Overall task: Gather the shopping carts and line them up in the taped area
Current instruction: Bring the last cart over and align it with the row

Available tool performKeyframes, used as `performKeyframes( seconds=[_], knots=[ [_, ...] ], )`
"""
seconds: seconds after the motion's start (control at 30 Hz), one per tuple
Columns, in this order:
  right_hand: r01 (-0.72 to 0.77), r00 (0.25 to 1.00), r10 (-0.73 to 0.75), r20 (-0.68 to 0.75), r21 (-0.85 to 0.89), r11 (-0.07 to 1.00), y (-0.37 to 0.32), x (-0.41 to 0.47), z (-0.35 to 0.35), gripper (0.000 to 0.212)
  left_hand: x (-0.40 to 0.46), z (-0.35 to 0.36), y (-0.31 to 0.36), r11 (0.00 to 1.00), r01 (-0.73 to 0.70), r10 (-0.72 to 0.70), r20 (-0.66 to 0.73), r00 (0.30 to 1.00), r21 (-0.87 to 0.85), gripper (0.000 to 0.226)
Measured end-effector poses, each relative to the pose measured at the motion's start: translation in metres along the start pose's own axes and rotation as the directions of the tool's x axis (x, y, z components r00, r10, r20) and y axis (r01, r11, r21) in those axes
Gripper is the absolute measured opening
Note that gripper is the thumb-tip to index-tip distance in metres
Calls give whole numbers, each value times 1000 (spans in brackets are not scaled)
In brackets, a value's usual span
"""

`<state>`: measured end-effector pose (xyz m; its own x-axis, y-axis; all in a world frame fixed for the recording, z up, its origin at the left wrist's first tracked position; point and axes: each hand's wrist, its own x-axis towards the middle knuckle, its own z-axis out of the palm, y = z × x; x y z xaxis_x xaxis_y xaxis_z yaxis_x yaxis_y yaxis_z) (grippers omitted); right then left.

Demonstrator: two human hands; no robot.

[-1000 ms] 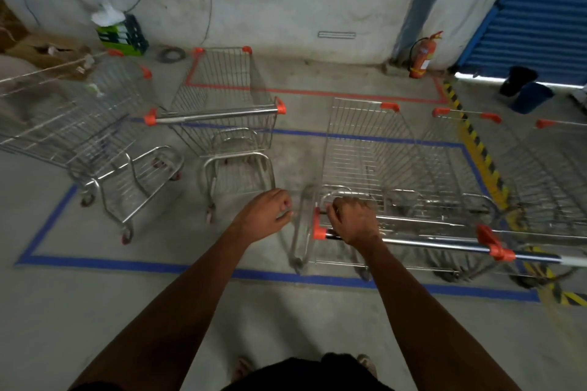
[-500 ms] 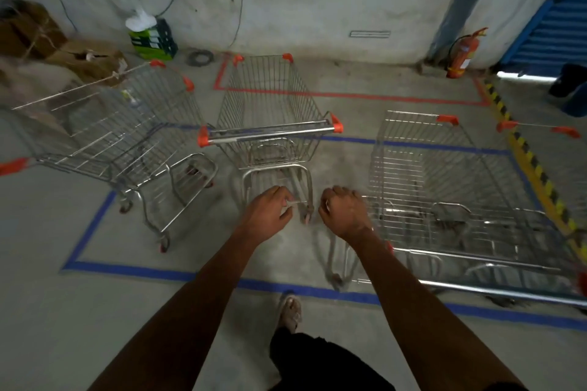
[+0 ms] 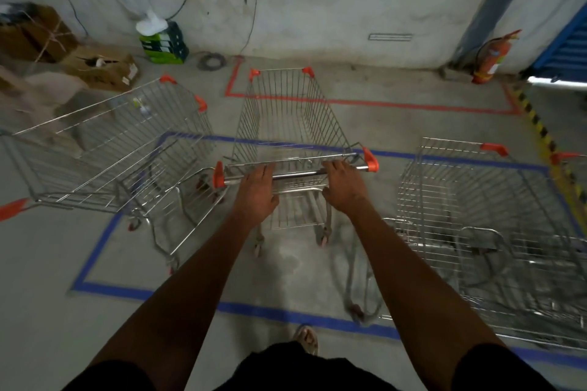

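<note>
Gripping the handle bar of the middle cart, both hands sit on the same rail: left hand near the bar's left orange end cap, right hand near the right one, fingers curled over the top. Whether the thumbs wrap underneath cannot be told.

Position of the carts: the middle cart stands directly ahead of the hands, its basket crossing the far line of the blue tape rectangle and its nose reaching toward the red tape beyond. Left of the left hand, a second cart sits angled, its frame close to the held cart's left side. Right of the right hand, a third cart stands inside the blue outline, with another just visible at the frame edge.

Risks, as judged:
- Swinging the held cart left likely clips the angled cart's frame; gap there looks tight.
- Pulling straight back brings the rear wheels toward the person's foot, just behind the near tape line.
- Uneven push from the two hands could twist the cart off-line with its neighbour on the right.
- Wheels may scuff or lift the tape.
</note>
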<state>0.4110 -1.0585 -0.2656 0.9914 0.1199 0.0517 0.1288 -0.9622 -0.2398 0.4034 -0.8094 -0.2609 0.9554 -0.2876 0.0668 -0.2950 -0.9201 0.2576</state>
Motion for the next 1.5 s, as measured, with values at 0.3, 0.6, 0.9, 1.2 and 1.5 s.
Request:
performKeyframes(
  seconds=[0.3, 0.6, 0.9, 1.2, 1.5],
  knots=[
    [-21, 999, 24, 35, -79, 997, -4, 31, 11, 34, 39, 17, -21, 1000, -24, 23, 163, 986, 6, 57],
    [20, 989, 11, 146, -212, 977, -26, 1, 23, 30, 8, 29, -33, 1000, 8, -8, 216, 976, 5, 34],
    [-91, 971, 121, 207, -149, 985, -49, -55, 39, 34, -41, 31, -37, 991, -51, 30, 164, 986, 125, 30],
    [-118, 971, 158, 179, -214, 970, -69, -127, 36, 40, -81, 35, -27, 963, -109, 59, 199, 978, 248, 27],
    [-162, 971, 191, 144, -195, 967, -53, -213, 27, 41, -136, 32, 27, 910, -211, 105, 296, 949, 356, 39]
  ],
)
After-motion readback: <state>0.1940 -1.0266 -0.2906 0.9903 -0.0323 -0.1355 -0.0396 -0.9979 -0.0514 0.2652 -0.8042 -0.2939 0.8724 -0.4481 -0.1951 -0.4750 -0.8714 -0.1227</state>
